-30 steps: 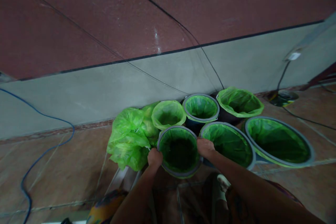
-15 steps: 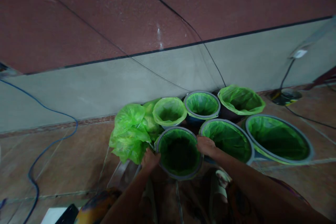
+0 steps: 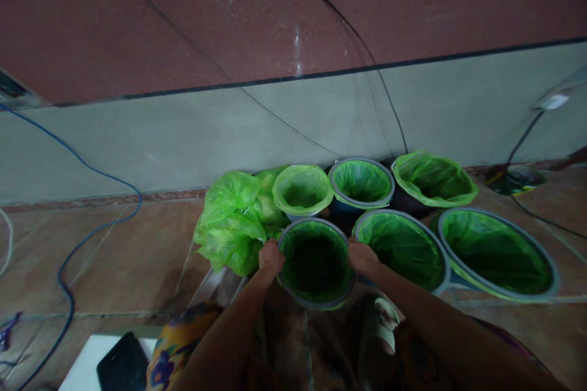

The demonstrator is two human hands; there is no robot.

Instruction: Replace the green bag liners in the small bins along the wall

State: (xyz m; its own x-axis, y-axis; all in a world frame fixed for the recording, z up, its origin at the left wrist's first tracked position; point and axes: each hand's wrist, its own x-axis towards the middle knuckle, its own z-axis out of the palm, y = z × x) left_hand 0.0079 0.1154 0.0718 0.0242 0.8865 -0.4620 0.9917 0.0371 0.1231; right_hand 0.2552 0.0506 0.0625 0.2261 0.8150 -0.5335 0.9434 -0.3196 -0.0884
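Observation:
A round bucket (image 3: 317, 305) with a grey rim and a green bag lining stands between my hands, its inside dark. My left hand (image 3: 271, 256) is closed on the left side of its rim. On the opposite side, my right hand (image 3: 363, 258) grips the rim, close beside a neighbouring lined bucket (image 3: 444, 275). The fingertips of both hands are partly hidden. Just beyond my left hand lies a heap of crumpled green plastic bags (image 3: 232, 217).
Several more green-lined buckets stand against the wall (image 3: 183, 140) and to the right, including a wide one (image 3: 553, 269). A blue cable (image 3: 68, 293) snakes over the tiled floor at left. A dark phone-like object (image 3: 123, 361) lies on a white surface (image 3: 85, 359).
My left hand has moved up along the bucket's left side, now closed on its rim. The right hand stays on the rim. The view has shifted slightly.

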